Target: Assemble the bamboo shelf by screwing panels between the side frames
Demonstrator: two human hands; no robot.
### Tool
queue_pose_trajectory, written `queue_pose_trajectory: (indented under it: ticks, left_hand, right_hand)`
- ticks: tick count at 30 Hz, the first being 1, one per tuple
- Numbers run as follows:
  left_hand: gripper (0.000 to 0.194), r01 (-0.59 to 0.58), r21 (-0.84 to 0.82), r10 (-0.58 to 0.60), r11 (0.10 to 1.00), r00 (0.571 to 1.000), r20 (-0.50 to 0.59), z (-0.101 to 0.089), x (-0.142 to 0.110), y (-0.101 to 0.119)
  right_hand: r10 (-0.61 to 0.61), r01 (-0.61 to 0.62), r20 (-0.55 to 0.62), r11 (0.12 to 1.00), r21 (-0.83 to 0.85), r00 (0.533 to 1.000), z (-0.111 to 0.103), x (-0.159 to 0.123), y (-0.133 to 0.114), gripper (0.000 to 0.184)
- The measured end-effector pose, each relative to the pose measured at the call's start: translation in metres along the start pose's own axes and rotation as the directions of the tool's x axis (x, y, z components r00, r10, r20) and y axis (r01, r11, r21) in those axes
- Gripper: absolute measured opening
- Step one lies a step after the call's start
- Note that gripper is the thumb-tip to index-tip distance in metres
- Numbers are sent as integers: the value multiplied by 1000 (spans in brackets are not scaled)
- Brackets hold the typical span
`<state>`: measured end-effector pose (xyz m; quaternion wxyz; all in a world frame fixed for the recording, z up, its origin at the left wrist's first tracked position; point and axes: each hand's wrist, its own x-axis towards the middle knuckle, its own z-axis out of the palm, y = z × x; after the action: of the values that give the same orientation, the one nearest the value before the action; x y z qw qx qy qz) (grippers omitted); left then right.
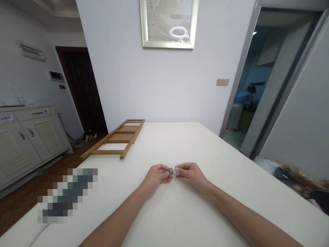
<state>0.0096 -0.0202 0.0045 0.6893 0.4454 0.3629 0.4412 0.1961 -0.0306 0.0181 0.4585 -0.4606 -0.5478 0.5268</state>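
Note:
Between my hands, over the white table (221,209), is a small clear plastic bag (174,169) with small dark metallic pieces in it, too small to name for certain. My left hand (156,175) is closed in a pinch on the bag's left side, where the pieces sit. Thumb and fingers of my right hand (190,172) pinch the crumpled, whitish right end. Part of the bag is hidden behind the fingertips.
A slatted wooden frame (130,145) lies on the table's left side. Nearer me is a blurred-out dark object (69,195) with a cable. Bags and bundles (295,178) lie beyond the right edge. Another person (243,99) is in the room through the doorway.

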Motion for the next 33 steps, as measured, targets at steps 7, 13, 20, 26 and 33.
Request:
queue_pose_trajectory:
  ticks: [7, 13, 20, 26, 33]
  left_hand:
    - [20, 2, 56, -2, 998, 1000, 11, 0, -1, 0]
    - [18, 8, 82, -9, 997, 1000, 13, -1, 1, -3]
    - [16, 16, 48, -14, 999, 999, -43, -2, 1, -2]
    - [12, 30, 9, -29, 1000, 997, -72, -5, 0, 2]
    - [12, 34, -8, -34, 999, 998, -58, -10, 2, 1]
  right_hand:
    - [13, -14, -29, 999, -36, 1000, -1, 1, 3, 32]
    - [42, -42, -6, 999, 10, 999, 0, 1, 5, 25]
    - [-15, 16, -175, 1000, 8, 984, -6, 6, 2, 22]
    - [-62, 14, -254, 982, -188, 965, -34, 14, 1, 17]
    - [-91, 12, -116, 838, -546, 989, -45, 10, 8, 11]
